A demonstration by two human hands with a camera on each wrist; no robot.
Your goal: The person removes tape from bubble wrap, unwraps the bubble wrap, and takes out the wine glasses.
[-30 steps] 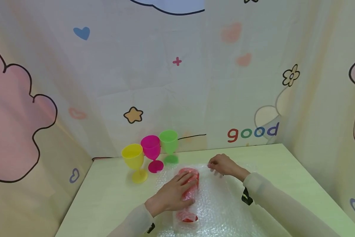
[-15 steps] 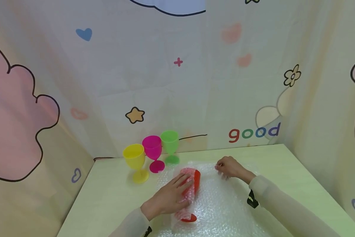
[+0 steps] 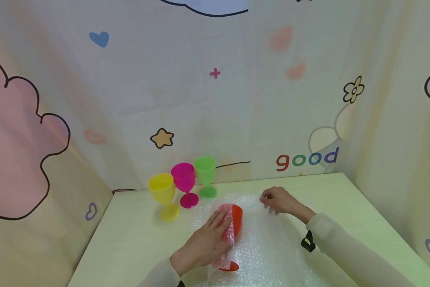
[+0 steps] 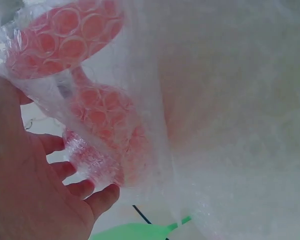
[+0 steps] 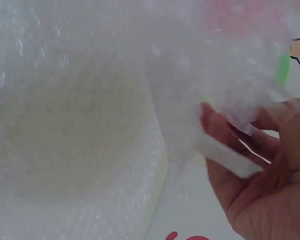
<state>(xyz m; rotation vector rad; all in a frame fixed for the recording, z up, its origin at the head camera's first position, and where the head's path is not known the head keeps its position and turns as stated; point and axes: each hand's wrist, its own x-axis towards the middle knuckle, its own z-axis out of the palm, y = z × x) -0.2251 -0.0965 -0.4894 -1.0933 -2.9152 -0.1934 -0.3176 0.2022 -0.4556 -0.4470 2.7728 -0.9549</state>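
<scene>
A red goblet (image 3: 237,218) lies on its side on a sheet of bubble wrap (image 3: 269,247), its bowl away from me and its foot near. One layer of the wrap covers its left part; the right side of bowl and foot shows bare. My left hand (image 3: 203,244) rests over the covered goblet with fingers extended. In the left wrist view its fingertips (image 4: 106,197) touch the wrap along the bowl. Farther right, my right hand (image 3: 277,199) pinches the far edge of the sheet; in the right wrist view the film (image 5: 230,155) passes between thumb and fingers.
Three goblets stand upright at the back left of the table (image 3: 125,231): yellow (image 3: 162,190), magenta (image 3: 184,177) and green (image 3: 205,170). A printed curtain (image 3: 215,107) hangs right behind the table's far edge and along both sides.
My right hand has moved a little to the right with the wrap's edge. More of the red goblet's right side now shows bare. The left hand has shifted slightly left and nearer.
</scene>
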